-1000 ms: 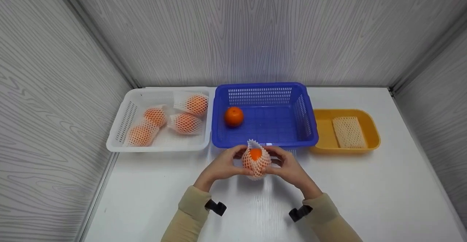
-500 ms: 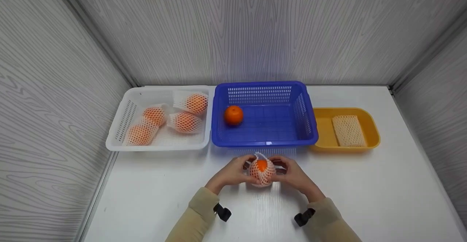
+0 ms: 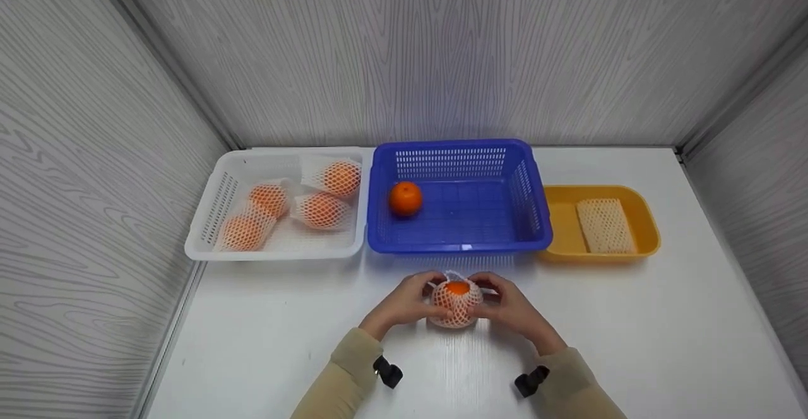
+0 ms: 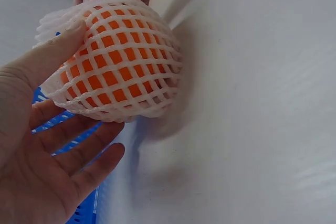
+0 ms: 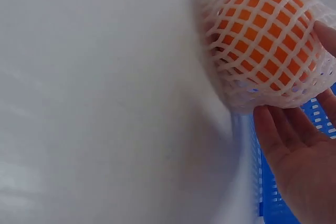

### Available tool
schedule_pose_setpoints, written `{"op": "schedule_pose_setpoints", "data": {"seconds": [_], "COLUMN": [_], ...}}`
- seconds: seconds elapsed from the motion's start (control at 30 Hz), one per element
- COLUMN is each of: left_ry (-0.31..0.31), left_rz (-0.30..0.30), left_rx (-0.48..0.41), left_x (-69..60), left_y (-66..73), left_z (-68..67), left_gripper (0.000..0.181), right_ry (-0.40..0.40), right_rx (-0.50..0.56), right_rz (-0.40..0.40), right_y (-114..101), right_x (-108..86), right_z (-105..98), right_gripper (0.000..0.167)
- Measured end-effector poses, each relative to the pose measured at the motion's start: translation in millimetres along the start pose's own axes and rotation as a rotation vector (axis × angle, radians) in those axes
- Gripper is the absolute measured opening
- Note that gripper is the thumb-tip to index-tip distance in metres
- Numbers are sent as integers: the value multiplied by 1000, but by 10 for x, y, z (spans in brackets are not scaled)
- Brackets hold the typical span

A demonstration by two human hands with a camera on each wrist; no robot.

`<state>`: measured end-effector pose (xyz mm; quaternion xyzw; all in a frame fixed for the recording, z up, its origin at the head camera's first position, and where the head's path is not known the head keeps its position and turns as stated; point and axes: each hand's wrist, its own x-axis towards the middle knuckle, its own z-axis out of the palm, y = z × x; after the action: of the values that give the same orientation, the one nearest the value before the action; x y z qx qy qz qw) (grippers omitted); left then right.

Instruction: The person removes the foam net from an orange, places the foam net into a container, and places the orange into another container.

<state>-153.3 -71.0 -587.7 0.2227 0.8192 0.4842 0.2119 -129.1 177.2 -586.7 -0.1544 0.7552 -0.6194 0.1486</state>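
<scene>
In front of the blue basket, both hands hold an orange [image 3: 459, 288] in a white foam net [image 3: 456, 313]. The net covers its sides, while bare peel shows through the opening at the top. My left hand [image 3: 407, 302] pinches the net's left side; in the left wrist view its thumb presses the mesh [image 4: 118, 61] and the fingers lie beneath. My right hand [image 3: 514, 310] pinches the opposite side, thumb on the mesh [image 5: 268, 35] in the right wrist view. Some fingertips are hidden behind the net.
The blue basket [image 3: 461, 247] holds one bare orange [image 3: 405, 199]. To its left, a white basket [image 3: 278, 256] contains several net-wrapped oranges [image 3: 322, 210]. A yellow tray [image 3: 562, 230] on the right holds flat foam nets [image 3: 606, 225]. Walls enclose the white table [image 3: 265, 343].
Both hands have drawn the netted orange nearer the body and slightly right, away from the blue basket's rim. Less bare peel shows in the net's opening.
</scene>
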Motion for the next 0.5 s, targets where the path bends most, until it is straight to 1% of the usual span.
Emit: {"op": "schedule_pose_setpoints", "data": {"seconds": [0.17,0.2,0.27,0.33,0.43,0.5], "left_ry": [-5,-7,-10,-10,0,18], "left_rz": [11,15,25,26,8,-2], "left_rx": [27,34,42,50,52,51], "left_x": [-8,-8,-5,-2,-6,-12], "left_y": [1,2,3,-4,-12,-21], "left_z": [-6,-10,-15,-16,-23,-33], "left_gripper": [56,56,54,55,55,51], "right_ry": [-36,-41,-45,-36,-1,35], "right_rx": [-83,-101,-136,-156,-167,-150], "right_rz": [-77,-90,-115,-147,-152,-137], "right_y": [-223,-240,-138,-79,-59,-175], "right_x": [-38,-36,-16,-4,-5,-24], "right_z": [54,67,77,81,70,65], "right_gripper": [72,74,76,69,52,37]}}
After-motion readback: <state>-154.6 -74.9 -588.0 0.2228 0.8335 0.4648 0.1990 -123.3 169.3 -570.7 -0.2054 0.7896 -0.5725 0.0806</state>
